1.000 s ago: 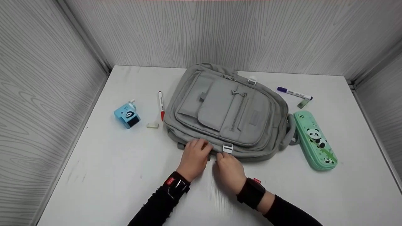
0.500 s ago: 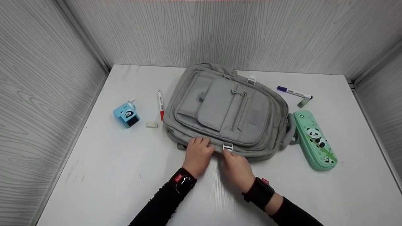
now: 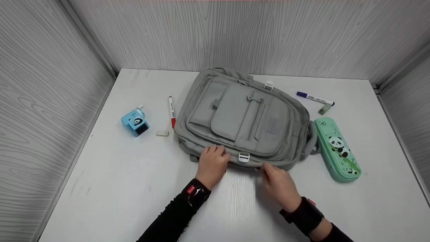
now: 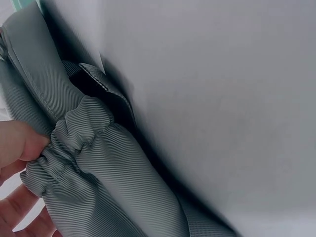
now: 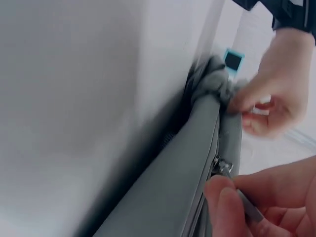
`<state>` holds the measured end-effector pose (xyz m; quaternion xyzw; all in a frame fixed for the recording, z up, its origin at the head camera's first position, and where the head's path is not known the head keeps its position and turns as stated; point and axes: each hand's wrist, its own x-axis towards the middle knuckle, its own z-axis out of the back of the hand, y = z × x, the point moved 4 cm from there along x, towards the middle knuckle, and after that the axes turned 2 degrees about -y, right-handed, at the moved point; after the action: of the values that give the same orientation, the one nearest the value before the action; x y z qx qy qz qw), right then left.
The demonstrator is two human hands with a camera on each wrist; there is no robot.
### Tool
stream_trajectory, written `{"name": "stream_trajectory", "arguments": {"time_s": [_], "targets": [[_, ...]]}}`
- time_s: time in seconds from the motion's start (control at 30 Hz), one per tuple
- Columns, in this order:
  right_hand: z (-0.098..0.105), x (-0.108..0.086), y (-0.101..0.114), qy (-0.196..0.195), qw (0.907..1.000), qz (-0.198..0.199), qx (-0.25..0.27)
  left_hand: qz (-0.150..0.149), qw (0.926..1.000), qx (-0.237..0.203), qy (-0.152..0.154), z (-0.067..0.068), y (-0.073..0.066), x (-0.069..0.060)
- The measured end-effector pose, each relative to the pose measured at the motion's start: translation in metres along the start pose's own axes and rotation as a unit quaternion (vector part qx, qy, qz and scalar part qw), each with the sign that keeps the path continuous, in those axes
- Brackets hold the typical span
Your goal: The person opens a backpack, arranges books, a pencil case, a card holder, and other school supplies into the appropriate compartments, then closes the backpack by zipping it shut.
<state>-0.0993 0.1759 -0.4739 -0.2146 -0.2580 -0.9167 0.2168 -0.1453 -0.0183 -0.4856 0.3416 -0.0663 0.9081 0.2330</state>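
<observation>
A grey backpack (image 3: 201, 114) lies flat on the table, its front pockets facing up. My left hand (image 3: 212, 166) grips its near side, left of the white buckle (image 3: 244, 157). In the left wrist view, thumb and fingers pinch the gathered elastic edge (image 4: 74, 143) of a side pocket. My right hand (image 3: 282, 186) is farther right along the same side. The right wrist view has its thumb and finger pinching a zipper pull (image 5: 250, 210), with the metal slider (image 5: 223, 166) on the zip track. Part of the zip is hidden behind these fingers.
A green panda pencil case (image 3: 337, 149) lies right of the backpack. Behind it are a purple-capped marker (image 3: 315, 98) and a small green block (image 3: 324, 109). On the left are a blue panda pencil sharpener (image 3: 135, 121), a red-capped marker (image 3: 171, 112) and a pale eraser (image 3: 162, 133).
My right hand has moved right along the backpack's near side, from left of the buckle to past it. The left hand shifted slightly right, then stayed on the side pocket.
</observation>
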Motion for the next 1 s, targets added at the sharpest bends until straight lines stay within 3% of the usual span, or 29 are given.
{"name": "stream_trajectory", "arguments": {"time_s": [0.23,0.47,0.73,1.0], "targets": [[0.027,-0.008,-0.031,0.027,0.9971,-0.071,-0.008,0.000,0.9999,0.002,0.012,0.000,0.002,0.001],[0.045,-0.006,-0.060,0.074,0.9846,-0.159,-0.007,-0.007,0.9999,0.001,0.009,-0.001,0.003,0.001],[0.060,-0.003,-0.084,0.063,0.9838,-0.167,-0.016,-0.012,0.9995,-0.012,-0.026,-0.003,0.011,-0.002],[0.071,-0.004,-0.103,0.037,0.9796,-0.197,-0.012,0.009,0.9992,-0.033,-0.019,-0.010,0.032,0.002]]}}
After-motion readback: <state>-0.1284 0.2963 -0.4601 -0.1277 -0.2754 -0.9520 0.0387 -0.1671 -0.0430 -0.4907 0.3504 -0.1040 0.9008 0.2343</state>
